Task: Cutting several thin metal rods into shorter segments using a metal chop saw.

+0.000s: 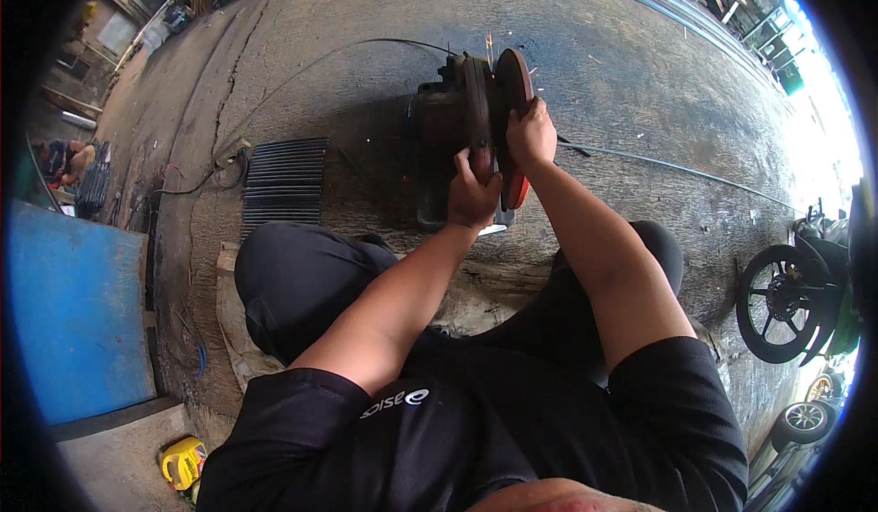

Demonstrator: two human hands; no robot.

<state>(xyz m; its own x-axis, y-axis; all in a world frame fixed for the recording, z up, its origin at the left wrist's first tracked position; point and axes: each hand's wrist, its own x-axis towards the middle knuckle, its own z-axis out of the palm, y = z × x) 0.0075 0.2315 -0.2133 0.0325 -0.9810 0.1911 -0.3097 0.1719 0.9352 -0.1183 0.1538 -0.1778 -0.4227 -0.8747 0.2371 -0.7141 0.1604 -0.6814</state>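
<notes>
My left hand [473, 192] has its grip wrapped around the handle of the cut-off saw [448, 137], which sits on the concrete floor [640, 82] ahead of my knees. My right hand [530, 134] has its grip pressed closed on the red blade guard [512, 91]; sparks visible

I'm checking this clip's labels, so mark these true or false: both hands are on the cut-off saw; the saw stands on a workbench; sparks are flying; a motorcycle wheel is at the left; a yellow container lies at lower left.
1. Both hands, left hand and right hand, are on the cut-off saw: true.
2. Saw on a workbench: false, it stands on the concrete floor.
3. Sparks fly: true.
4. The motorcycle wheel is at the left: false, at the right.
5. A yellow container lies at lower left: true.
</notes>
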